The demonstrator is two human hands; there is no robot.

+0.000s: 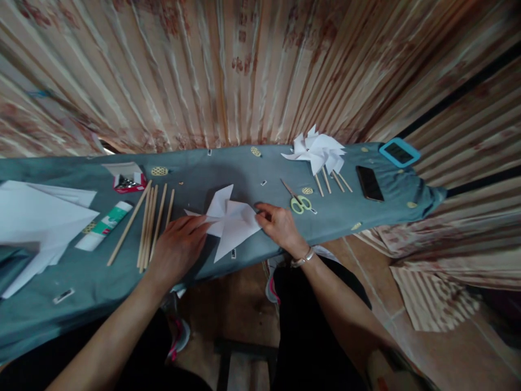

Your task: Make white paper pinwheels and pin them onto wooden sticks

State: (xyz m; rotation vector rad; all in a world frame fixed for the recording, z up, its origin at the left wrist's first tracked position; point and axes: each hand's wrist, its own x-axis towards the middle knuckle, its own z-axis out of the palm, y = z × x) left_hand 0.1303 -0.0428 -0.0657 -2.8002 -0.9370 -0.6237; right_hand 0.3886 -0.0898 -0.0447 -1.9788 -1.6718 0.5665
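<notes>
White folded-paper pinwheel at the near part of a grey-green cloth-covered table.
Its loose blades could probably spring open or crease if the hold slips or pressure falls unevenly. It lies just right of the left hand, whose flattened fingers reach onto its left blade, thumb hidden, grip unclear; the right hand, partly curled, meets its right edge, thumb and index close together, though I cannot tell whether they pinch. Slim pale wooden sticks lie left, green-handled scissors right.

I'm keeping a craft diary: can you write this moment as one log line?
left hand: touching paper pinwheel | right hand: at pinwheel's right edge | nearby left: wooden sticks, green-white tube | nearby right: scissors
</notes>
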